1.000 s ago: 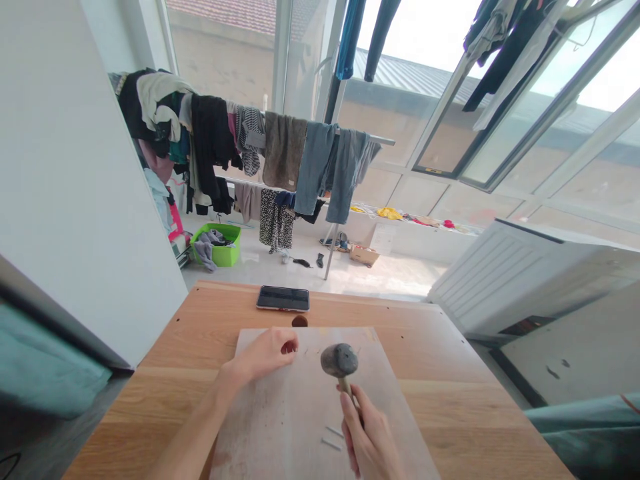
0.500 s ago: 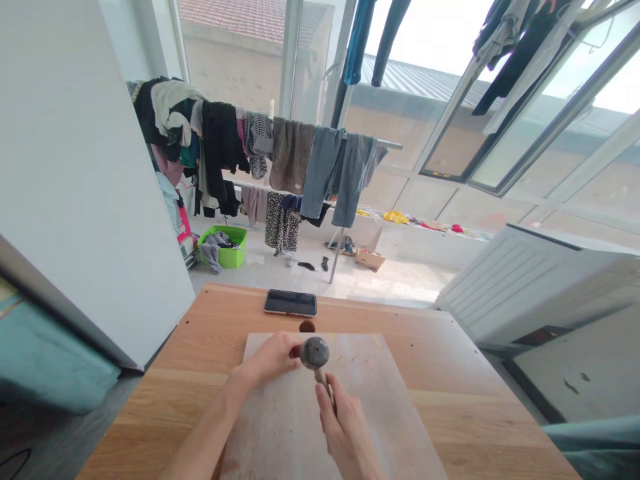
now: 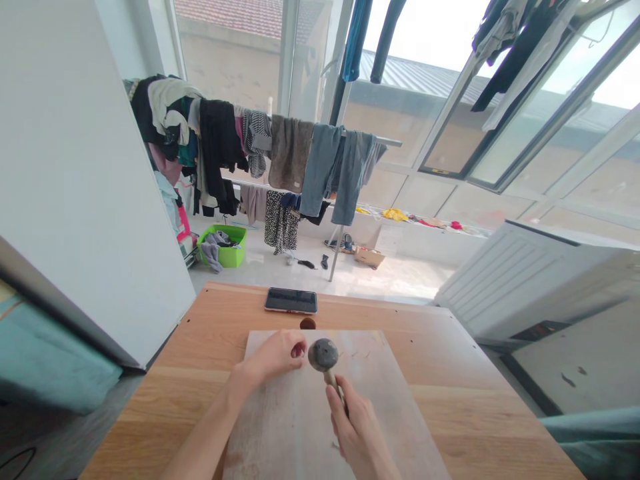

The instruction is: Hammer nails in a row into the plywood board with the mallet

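My right hand (image 3: 355, 420) is wrapped round the handle of a hammer (image 3: 323, 355), its round grey head raised over a pale wooden board (image 3: 300, 427). Just left of the hammer head, my left hand (image 3: 280, 350) rests at the board's upper part, thumb and fingers curled into a pinch. Whatever is between those fingertips is too small to make out. To the right of the hammer head, several thin nails (image 3: 355, 354) stick up from the board in a row. Close to my right hand's left side, a small metal piece (image 3: 336, 445) shows on the board, partly hidden.
The board lies on a wooden table (image 3: 450, 380). Beyond it are a small round brown object (image 3: 308, 324) and a phone (image 3: 291, 301). Past the table stand a laundry rack (image 3: 387, 141) with clothes, a green basket (image 3: 234, 257) and, at right, a white appliance (image 3: 525, 273).
The hammer and my right hand have shifted slightly right, away from my left fingers. My left hand stays nearly in place, its curled fingertips now more visible.
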Tool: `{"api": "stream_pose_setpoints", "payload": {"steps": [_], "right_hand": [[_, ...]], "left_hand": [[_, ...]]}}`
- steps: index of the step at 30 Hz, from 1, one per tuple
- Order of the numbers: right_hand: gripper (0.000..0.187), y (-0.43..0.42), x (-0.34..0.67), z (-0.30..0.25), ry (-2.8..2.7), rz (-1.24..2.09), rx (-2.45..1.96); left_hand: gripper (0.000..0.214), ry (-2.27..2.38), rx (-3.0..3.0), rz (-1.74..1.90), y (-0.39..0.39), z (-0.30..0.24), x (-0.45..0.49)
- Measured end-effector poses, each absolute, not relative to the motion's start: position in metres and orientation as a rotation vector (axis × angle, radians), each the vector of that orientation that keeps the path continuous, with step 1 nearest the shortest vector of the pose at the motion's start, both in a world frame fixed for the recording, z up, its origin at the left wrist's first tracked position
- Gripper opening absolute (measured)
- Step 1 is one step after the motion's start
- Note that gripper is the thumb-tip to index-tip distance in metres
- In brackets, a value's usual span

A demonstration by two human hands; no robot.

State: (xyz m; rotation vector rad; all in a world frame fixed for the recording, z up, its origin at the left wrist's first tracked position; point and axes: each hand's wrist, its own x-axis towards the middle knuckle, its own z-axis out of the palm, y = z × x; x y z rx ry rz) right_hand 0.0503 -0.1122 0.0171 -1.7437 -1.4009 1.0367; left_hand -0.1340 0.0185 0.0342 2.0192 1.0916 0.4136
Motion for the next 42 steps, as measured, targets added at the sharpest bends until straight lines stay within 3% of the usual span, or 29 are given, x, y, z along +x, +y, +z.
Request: {"api": "stream_pose_setpoints", "payload": {"steps": [3, 8, 14, 20, 29, 34, 42], "right_hand": [[0.072, -0.126, 0.069, 0.014, -1.307, 0.986, -1.780], [0.079, -0.151, 0.104, -0.006, -1.174, 0.897, -1.896], [0.086, -0.159, 0.119, -0.028, -1.224, 0.785, -1.975], [0.079, -0.156, 0.118, -0.028, -1.337, 0.752, -1.903], [0.081, -0.159, 0.116, -0.026, -1.156, 0.907, -1.959], [0.080, -0.158, 0.117, -0.028, -1.115, 0.948, -1.951], [0.073, -0.156, 0.118, -0.015, -1.087, 1.084, -1.866]], "left_hand": [[0.015, 1.157, 2.066, 0.354, 0.013, 0.047, -0.134], [0.009, 1.166, 2.298, 0.343, -0.006, 0.076, -0.119], [0.019, 0.784, 2.544, 0.071, -0.048, 0.067, -0.076], [0.021, 0.620, 2.713, -0.028, -0.072, 0.041, -0.046], [0.010, 0.632, 2.763, -0.031, -0.065, 0.052, -0.059], [0.025, 0.613, 2.773, 0.105, -0.068, 0.059, -0.060], [0.036, 0.604, 2.889, -0.068, -0.094, 0.032, -0.035]]}}
